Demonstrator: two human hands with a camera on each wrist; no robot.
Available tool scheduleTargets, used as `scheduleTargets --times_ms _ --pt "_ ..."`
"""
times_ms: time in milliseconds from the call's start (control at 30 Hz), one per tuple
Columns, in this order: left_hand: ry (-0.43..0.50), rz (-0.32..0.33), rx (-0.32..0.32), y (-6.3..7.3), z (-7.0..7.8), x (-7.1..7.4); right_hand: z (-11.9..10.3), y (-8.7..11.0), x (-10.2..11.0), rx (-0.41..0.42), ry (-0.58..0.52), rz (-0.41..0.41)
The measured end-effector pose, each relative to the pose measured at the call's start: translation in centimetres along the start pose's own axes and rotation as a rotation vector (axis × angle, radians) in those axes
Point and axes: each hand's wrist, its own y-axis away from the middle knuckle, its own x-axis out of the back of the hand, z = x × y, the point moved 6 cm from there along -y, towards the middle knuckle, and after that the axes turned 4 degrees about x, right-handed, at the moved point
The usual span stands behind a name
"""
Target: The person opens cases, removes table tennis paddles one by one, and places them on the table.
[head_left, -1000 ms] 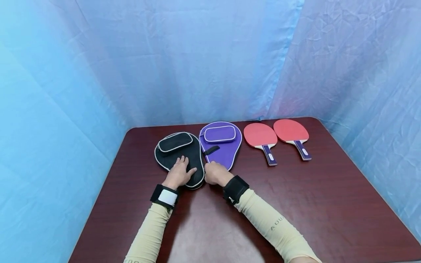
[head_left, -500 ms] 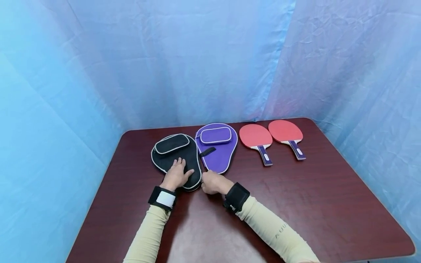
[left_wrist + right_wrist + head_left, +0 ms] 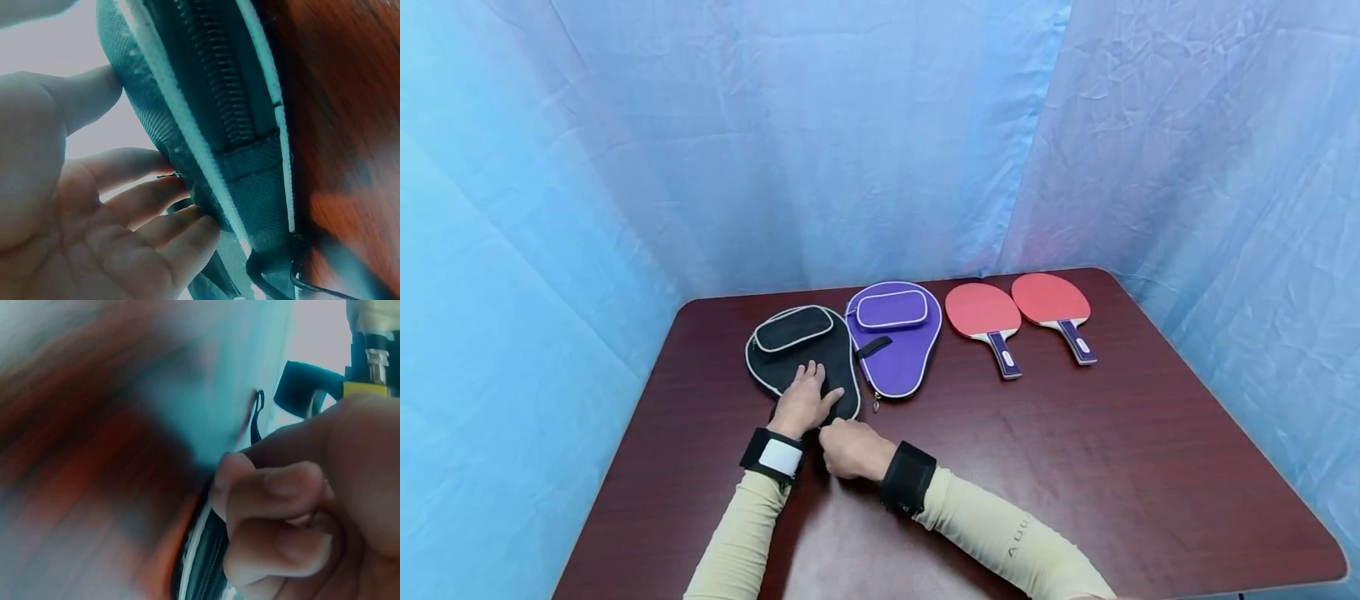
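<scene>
The black table tennis bat case [image 3: 775,362] lies flat on the table, white piping round its edge and a small pocket on top. My left hand [image 3: 802,404] rests on its lower half, fingers spread. In the left wrist view the zipper teeth [image 3: 219,75] run along the case's side, between two white pipings. At the case's narrow near end, my right hand [image 3: 853,450] has its fingers curled and pinches at the zipper edge. The zipper pull itself is hidden by those fingers. The right wrist view shows the case's edge [image 3: 200,556] just beneath the curled fingers.
A purple bat case [image 3: 910,354] with its own zipper pull [image 3: 876,403] lies right beside the black one. Further right are two red table tennis bats, one nearer [image 3: 982,308] and one at the far right [image 3: 1051,297]. Blue curtains [image 3: 850,150] border the table [image 3: 1037,467].
My right hand has moved left and nearer along the black case's edge, round to its narrow end, uncovering the purple case's zipper pull. My left hand stays on the case.
</scene>
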Motion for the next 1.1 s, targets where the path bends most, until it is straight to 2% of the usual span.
scheduleTargets --times_ms 200,467,633,767,833,967,1100 --pt "0.008 -0.007 -0.011 -0.1 0.0 0.1 -0.1 -0.4 -0.1 -0.011 -0.027 0.04" --pt "0.031 -0.014 0.007 -0.2 -0.2 0.2 0.1 -0.1 0.2 -0.001 -0.062 0.109" --pt "0.049 -0.02 0.013 -0.1 -0.3 0.2 0.2 -0.1 0.2 -0.013 -0.061 0.115" --pt "0.065 -0.022 0.02 0.0 -0.5 0.2 0.6 -0.1 0.3 -0.005 -0.106 0.113" --pt "0.07 -0.02 0.019 0.0 -0.6 0.2 1.2 0.0 0.8 0.008 -0.148 0.125" --pt "0.072 0.008 -0.003 0.0 -0.7 0.2 3.5 0.1 2.6 0.013 -0.236 0.217" --pt "0.073 0.034 -0.017 -0.2 -0.7 0.2 6.7 -0.4 4.7 -0.068 -0.29 0.327"
